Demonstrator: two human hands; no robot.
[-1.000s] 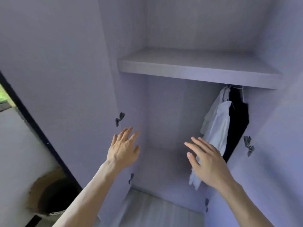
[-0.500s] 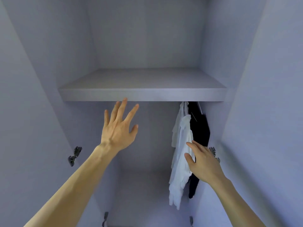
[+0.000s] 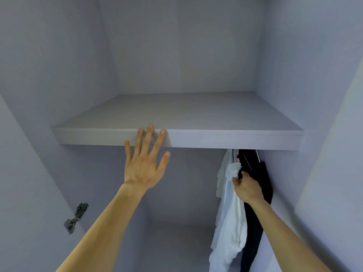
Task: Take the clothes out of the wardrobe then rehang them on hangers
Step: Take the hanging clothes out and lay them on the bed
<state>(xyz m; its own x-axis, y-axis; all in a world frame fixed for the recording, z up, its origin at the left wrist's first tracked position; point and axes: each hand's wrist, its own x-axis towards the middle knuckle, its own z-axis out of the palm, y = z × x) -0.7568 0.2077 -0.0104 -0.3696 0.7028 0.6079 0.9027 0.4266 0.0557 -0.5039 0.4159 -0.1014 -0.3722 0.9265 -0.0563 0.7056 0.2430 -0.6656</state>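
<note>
White shirt (image 3: 230, 222) hanging beside black garment (image 3: 257, 218), far right under wardrobe shelf (image 3: 216, 138)

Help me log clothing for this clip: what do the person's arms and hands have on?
The left arm and right arm are bare with no sleeves in frame, and the left hand and right hand show no gloves, rings, watch or bracelet.

white shirt (image 3: 231, 222) | black garment (image 3: 255, 222) | pale lilac-grey shelf (image 3: 216, 138)
</note>
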